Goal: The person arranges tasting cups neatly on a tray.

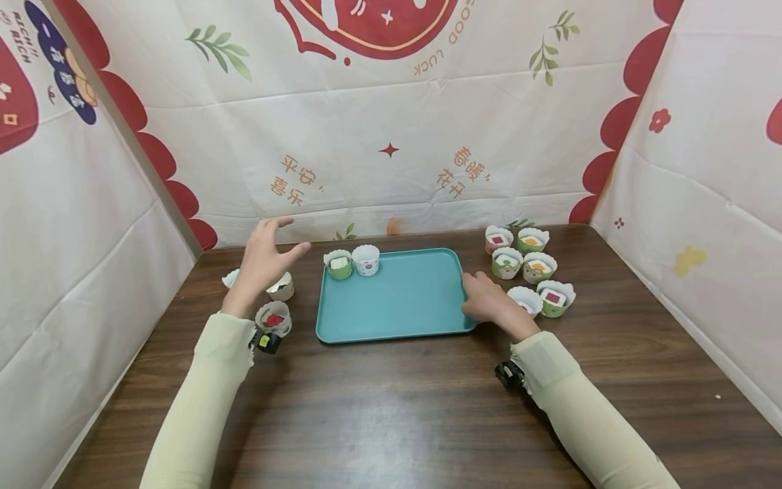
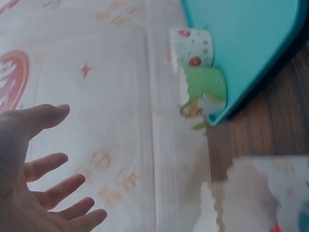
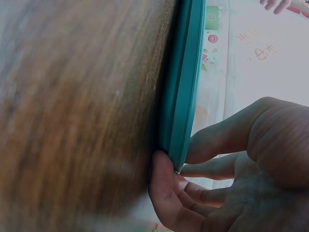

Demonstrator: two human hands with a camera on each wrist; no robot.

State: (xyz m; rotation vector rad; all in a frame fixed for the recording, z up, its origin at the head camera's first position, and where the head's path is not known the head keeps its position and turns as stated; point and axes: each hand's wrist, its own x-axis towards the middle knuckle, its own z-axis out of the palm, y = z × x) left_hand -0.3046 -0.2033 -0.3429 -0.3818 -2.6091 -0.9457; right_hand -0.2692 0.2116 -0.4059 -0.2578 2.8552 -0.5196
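Note:
A teal tray point(image 1: 397, 299) lies on the wooden table. My right hand point(image 1: 489, 299) grips its right edge; in the right wrist view the thumb and fingers point(image 3: 166, 188) close around the rim point(image 3: 186, 96). In the tray's back left corner stand a green paper cup point(image 1: 339, 269) with a white piece inside and a white spotted paper cup point(image 1: 366, 265). My left hand point(image 1: 263, 261) is raised left of the tray, fingers spread and holding nothing. Below it are a paper cup with red contents point(image 1: 273, 319) and a pale paper cup point(image 1: 282, 291); a third is partly hidden.
Several paper cups holding small coloured pieces, such as a green one point(image 1: 552, 302), stand right of the tray, close to my right hand and forearm. A printed cloth point(image 1: 391, 115) hangs behind the table point(image 1: 379, 421) and along both sides.

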